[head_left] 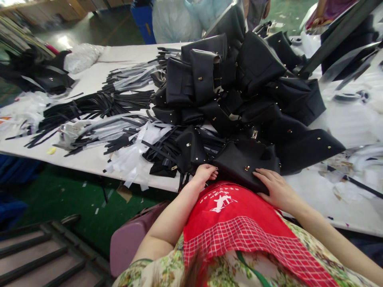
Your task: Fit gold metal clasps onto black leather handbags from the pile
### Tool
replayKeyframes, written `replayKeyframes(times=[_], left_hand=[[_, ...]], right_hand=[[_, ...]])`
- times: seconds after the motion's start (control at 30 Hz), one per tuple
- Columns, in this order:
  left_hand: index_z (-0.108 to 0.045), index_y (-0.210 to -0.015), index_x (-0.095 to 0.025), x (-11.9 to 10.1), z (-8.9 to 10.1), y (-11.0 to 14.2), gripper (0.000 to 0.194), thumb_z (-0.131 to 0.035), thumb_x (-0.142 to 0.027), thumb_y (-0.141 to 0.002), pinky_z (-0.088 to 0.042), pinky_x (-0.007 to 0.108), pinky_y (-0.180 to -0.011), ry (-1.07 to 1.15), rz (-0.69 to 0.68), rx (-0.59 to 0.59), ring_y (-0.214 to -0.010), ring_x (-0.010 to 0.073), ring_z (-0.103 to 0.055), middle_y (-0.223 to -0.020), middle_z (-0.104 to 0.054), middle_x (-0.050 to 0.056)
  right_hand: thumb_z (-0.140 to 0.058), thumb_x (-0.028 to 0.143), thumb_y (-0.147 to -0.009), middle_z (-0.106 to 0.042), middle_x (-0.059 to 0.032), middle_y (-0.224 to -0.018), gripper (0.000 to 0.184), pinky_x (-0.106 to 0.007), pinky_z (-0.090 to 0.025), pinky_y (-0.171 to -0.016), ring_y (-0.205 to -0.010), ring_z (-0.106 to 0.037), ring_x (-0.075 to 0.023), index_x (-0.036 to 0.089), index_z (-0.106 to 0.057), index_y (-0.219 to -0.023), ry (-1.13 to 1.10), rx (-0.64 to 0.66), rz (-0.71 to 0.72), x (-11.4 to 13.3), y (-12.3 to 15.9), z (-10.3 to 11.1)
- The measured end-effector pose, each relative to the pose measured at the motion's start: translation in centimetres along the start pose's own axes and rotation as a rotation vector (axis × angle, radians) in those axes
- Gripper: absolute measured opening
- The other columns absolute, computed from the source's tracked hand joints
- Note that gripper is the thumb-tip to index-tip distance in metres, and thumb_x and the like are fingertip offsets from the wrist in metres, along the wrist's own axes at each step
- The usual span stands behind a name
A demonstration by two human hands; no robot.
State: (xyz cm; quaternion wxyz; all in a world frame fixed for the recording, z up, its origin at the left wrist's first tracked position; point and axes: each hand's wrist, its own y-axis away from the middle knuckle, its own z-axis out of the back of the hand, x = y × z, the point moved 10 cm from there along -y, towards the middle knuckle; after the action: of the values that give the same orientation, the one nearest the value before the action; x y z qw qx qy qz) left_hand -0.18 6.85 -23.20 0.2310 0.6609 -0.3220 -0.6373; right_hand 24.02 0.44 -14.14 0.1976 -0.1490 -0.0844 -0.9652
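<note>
A black leather-look handbag [239,161] lies at the table's near edge, against the red apron. It has a small gold-coloured fitting [247,168] on its face. My right hand [277,189] rests on the bag's right side, fingers stretched out over the surface. By the bag's left end, my left hand [206,174] is closed in a pinch. Something tiny and shiny shows at its fingertips, too small to name. Left of it sits another black bag piece [191,145] with small metal studs. A gold-coloured clasp [254,134] shows just behind the handbag.
Black bags [206,79] are heaped across the table's middle. Bundles of black straps [101,103] and white wrapping strips [140,153] spread leftward. A dark slanted post [338,40] rises at right. A pink chair [128,243] stands below the left arm. Other people are partly visible beyond the table.
</note>
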Motion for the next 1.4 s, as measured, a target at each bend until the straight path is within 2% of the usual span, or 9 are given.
replayKeyframes(times=[0.23, 0.37, 0.53, 0.63, 0.73, 0.87, 1.0, 1.1, 1.4], left_hand=[[-0.055, -0.064, -0.015, -0.6, 0.0, 0.4, 0.013, -0.057, -0.012, -0.077, -0.036, 0.014, -0.043, -0.074, -0.039, 0.031, -0.042, 0.0041, -0.047, -0.052, -0.056, -0.003], [-0.059, -0.065, -0.014, -0.8, -2.0, 3.2, 0.004, -0.062, -0.012, -0.068, -0.035, 0.015, -0.042, -0.101, -0.045, 0.269, -0.042, 0.0051, -0.047, -0.052, -0.058, -0.002], [-0.054, -0.077, -0.016, -1.8, -4.0, 6.3, 0.012, -0.06, -0.026, -0.073, -0.035, 0.016, -0.042, -0.06, -0.075, 0.467, -0.044, 0.0061, -0.05, -0.067, -0.066, 0.002], [-0.054, -0.083, -0.017, -2.7, -4.2, 6.2, 0.011, -0.052, -0.022, -0.074, -0.034, 0.017, -0.042, -0.069, -0.132, 0.427, -0.044, 0.0064, -0.047, -0.069, -0.064, 0.001], [-0.057, -0.071, -0.017, -3.7, -4.4, 5.6, 0.015, -0.043, -0.014, -0.069, -0.027, 0.018, -0.041, -0.252, -0.226, 0.342, -0.04, 0.006, -0.037, -0.053, -0.049, -0.004], [-0.062, -0.063, -0.016, -5.5, -6.2, 5.6, 0.019, -0.045, -0.01, -0.068, -0.028, 0.021, -0.046, -0.412, -0.344, 0.299, -0.044, 0.008, -0.037, -0.049, -0.048, -0.004], [-0.068, -0.074, -0.017, -8.5, -9.6, 7.9, 0.016, -0.052, -0.012, -0.073, -0.038, 0.024, -0.055, -0.661, -0.638, 0.304, -0.055, 0.011, -0.048, -0.062, -0.058, -0.001], [-0.066, -0.075, -0.017, -9.9, -10.9, 9.5, 0.009, -0.058, -0.019, -0.078, -0.041, 0.024, -0.059, -0.742, -0.807, 0.255, -0.06, 0.0116, -0.05, -0.069, -0.058, 0.0], [-0.069, -0.094, -0.018, -8.7, -10.9, 8.8, 0.015, -0.067, -0.023, -0.08, -0.045, 0.027, -0.068, -0.948, -0.878, 0.228, -0.071, 0.0145, -0.054, -0.081, -0.057, 0.002]], right_hand=[[-0.065, 0.048, -0.076, -0.046, -0.0172, -0.143, 0.073, -0.05, -0.037, -0.109, -0.131, -0.042, -0.035, 0.015, -0.047, -0.138, 0.082, -0.081, -0.084, -1.8, 1.0, 0.6], [-0.061, 0.056, -0.08, -0.048, -0.0171, -0.142, 0.073, -0.048, -0.037, -0.11, -0.133, -0.041, -0.0336, 0.013, -0.048, -0.138, 0.075, -0.135, -0.121, -3.1, 1.5, 0.5], [-0.05, 0.048, -0.092, -0.065, -0.0123, -0.123, 0.046, -0.042, -0.04, -0.106, -0.117, -0.057, -0.0266, 0.016, -0.062, -0.122, 0.003, -0.157, -0.125, -3.5, 0.9, -0.1], [-0.041, 0.044, -0.097, -0.072, -0.0105, -0.104, 0.041, -0.037, -0.047, -0.092, -0.099, -0.065, -0.024, 0.017, -0.071, -0.103, -0.023, -0.091, -0.2, -4.6, -0.2, -0.5], [-0.041, 0.048, -0.095, -0.072, -0.0072, -0.085, 0.044, -0.031, -0.047, -0.071, -0.081, -0.066, -0.0219, 0.019, -0.073, -0.085, -0.072, 0.021, -0.307, -5.8, -1.6, -0.1], [-0.049, 0.052, -0.089, -0.068, -0.0012, -0.063, 0.042, -0.027, -0.041, -0.057, -0.056, -0.061, -0.016, 0.02, -0.074, -0.078, -0.286, 0.079, -0.417, -6.0, -4.5, 2.6], [-0.061, 0.05, -0.081, -0.067, -0.0017, -0.06, 0.037, -0.027, -0.04, -0.054, -0.057, -0.059, -0.0167, 0.018, -0.074, -0.07, -0.43, 0.038, -0.443, -4.7, -8.2, 6.1], [-0.061, 0.052, -0.08, -0.065, -0.0023, -0.056, 0.04, -0.027, -0.038, -0.051, -0.054, -0.055, -0.0158, 0.015, -0.074, -0.071, -0.545, 0.037, -0.478, -4.0, -9.7, 6.3], [-0.061, 0.05, -0.08, -0.07, -0.0042, -0.066, 0.038, -0.029, -0.041, -0.057, -0.064, -0.06, -0.0192, 0.015, -0.075, -0.074, -0.635, 0.009, -0.5, -3.2, -9.7, 3.8]])
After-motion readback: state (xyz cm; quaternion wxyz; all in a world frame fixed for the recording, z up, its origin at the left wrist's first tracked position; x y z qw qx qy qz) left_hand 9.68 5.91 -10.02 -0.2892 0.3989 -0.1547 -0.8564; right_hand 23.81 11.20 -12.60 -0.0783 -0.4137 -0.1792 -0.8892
